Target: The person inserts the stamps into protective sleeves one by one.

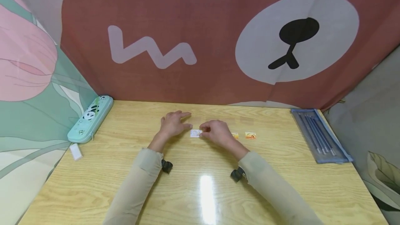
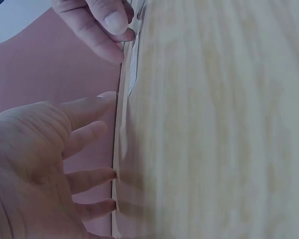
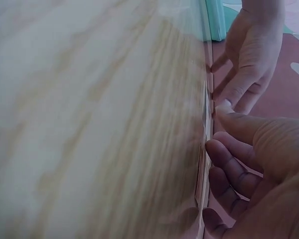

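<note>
A small white card (image 1: 195, 133) with a faint printed picture lies on the wooden table, between the two hands. At its right edge, the thumb and curled fingertips of my right hand (image 1: 217, 133) pinch it. My left hand (image 1: 173, 124) is held with its fingers spread, the thumb tip close to the card's left edge. From the left wrist, the card (image 2: 134, 64) appears as a thin sliver under the right fingertips. Just right of the right hand lies a yellow card (image 1: 235, 135), partly hidden by it, and beyond that an orange-and-yellow card (image 1: 250, 135).
A mint pencil case (image 1: 90, 119) with a panda print stands at the table's left edge, a white eraser-like block (image 1: 76, 151) in front of it. On the right lies a see-through blue zip pouch (image 1: 322, 136) holding several pencils. A printed curtain (image 1: 150, 82) hangs along the back edge.
</note>
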`<state>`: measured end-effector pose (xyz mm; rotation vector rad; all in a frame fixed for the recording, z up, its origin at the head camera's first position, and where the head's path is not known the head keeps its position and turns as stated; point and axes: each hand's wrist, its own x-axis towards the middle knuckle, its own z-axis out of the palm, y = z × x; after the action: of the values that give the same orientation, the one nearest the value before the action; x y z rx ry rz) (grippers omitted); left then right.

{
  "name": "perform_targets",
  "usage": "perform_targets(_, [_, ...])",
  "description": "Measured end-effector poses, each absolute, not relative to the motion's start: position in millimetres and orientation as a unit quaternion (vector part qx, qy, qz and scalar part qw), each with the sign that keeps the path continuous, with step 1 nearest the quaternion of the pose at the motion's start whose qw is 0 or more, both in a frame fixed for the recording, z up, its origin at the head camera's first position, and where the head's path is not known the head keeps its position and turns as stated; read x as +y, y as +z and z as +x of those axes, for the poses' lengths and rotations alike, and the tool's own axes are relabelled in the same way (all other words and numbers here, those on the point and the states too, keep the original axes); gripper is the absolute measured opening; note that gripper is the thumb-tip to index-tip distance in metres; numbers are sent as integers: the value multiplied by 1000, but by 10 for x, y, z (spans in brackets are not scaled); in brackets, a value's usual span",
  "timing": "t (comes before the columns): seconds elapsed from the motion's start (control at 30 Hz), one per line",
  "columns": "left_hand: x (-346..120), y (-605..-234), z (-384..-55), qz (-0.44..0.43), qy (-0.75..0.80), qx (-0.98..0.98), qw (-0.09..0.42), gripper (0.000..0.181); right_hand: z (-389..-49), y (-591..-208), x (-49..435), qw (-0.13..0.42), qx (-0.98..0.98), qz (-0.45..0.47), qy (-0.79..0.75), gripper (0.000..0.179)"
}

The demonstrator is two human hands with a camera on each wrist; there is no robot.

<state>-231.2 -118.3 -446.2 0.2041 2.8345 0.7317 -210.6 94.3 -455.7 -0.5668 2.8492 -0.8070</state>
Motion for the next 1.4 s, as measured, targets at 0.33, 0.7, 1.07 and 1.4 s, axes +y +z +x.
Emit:
perform_targets(0.33, [-1187,-4517,-2362,80,236,964,96,50,-2113,-4572,939,61,945,-187,-262,27])
perform_targets(0.7, [-1202,-4541,-2382,87,207,972,61,45,-2085,-4561,912,53,954,-190,-227,28])
perform_targets(1.07, [-1195,-4565,-2396,72,215,972,61,34,-2057,-4560,880,29,961,-191,-198,19])
perform_targets(1.4, [-1179,-4590,-2397,66,223,971,46,30,-2035,-4531,853,39,963,-189,-188,21])
